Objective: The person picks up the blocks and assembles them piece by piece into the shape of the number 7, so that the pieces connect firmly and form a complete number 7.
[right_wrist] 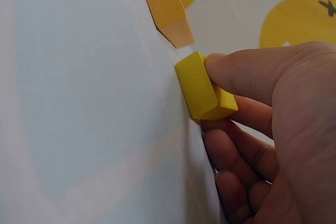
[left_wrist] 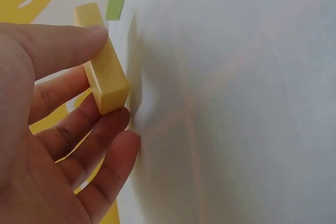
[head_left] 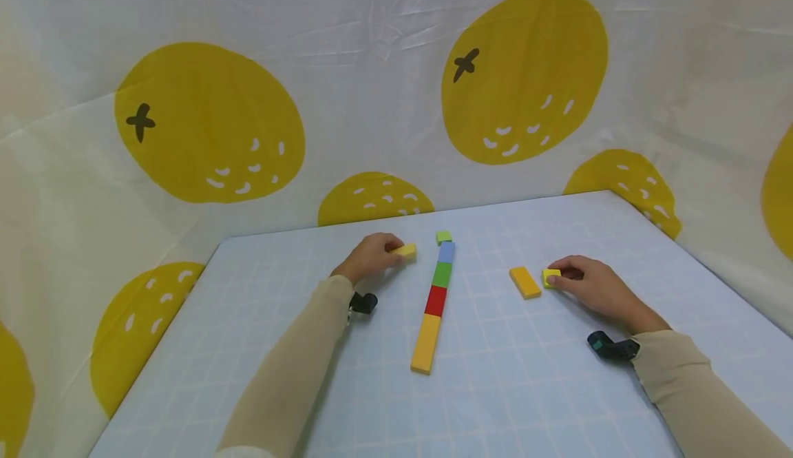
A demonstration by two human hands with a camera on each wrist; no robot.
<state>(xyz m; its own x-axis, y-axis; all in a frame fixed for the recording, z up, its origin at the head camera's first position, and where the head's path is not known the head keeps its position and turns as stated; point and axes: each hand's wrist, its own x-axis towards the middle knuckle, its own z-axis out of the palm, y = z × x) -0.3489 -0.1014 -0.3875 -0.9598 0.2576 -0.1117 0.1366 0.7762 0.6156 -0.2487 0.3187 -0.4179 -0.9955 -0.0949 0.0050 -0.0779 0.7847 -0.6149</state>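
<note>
My left hand [head_left: 372,257] pinches a pale yellow block [left_wrist: 105,69] between thumb and fingers, left of the far end of a row of blocks. In the right part of the table my right hand [head_left: 595,286] pinches a small bright yellow block [right_wrist: 198,86] by its sides. Just left of that block lies an orange block [head_left: 525,283]. The row between the hands runs away from me: a long yellow-orange block [head_left: 426,344], a red block [head_left: 436,301], a green block [head_left: 442,275] and a blue block [head_left: 447,252]. A light green block [head_left: 443,237] stands at its far end.
A pale blue table cover with a faint grid [head_left: 495,396] lies under everything. Behind the table hangs a white curtain [head_left: 372,100] printed with large yellow fruit. Each wrist wears a small black camera.
</note>
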